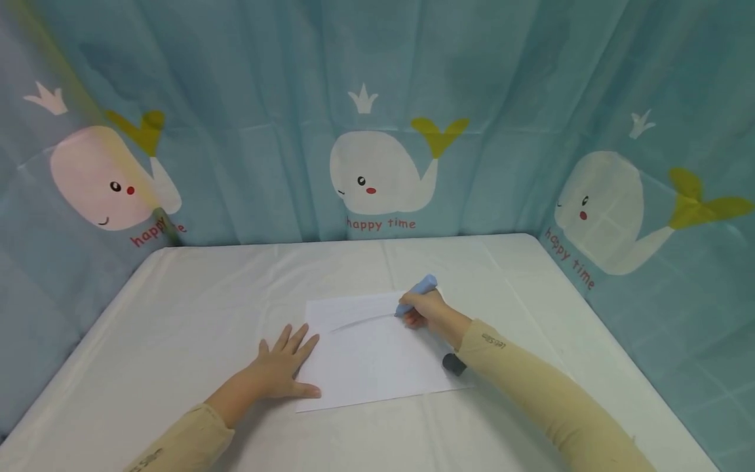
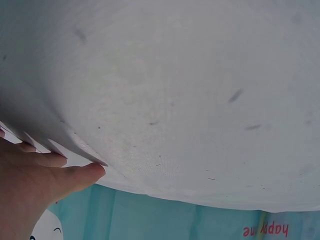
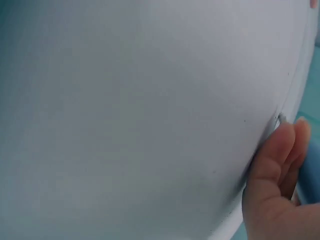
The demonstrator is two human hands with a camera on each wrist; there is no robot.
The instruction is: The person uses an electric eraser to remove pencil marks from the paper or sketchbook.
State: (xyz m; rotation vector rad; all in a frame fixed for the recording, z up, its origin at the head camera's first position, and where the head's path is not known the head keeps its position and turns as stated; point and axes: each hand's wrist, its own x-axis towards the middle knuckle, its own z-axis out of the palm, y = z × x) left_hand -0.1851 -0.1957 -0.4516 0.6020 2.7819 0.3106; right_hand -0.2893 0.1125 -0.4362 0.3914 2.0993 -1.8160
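Note:
A white sheet of paper (image 1: 371, 367) lies on the white-covered table. My right hand (image 1: 426, 308) grips a thick light-blue marker (image 1: 423, 285), its dark tip touching the sheet near the upper right. From that tip a thin grey line (image 1: 360, 321) runs left and slightly down across the paper. In the right wrist view, the thumb and fingers (image 3: 272, 170) pinch the marker (image 3: 311, 175) close to its tip. With fingers spread, my left hand (image 1: 277, 367) rests at the paper's left edge; its thumb and fingertips touch the sheet.
A small black cap-like piece (image 1: 453, 364) lies at the paper's right edge, partly hidden by my right forearm. The white tablecloth (image 1: 194, 314) reaches back to a blue curtain (image 1: 253, 131) printed with whales, which surrounds the table at the back and sides.

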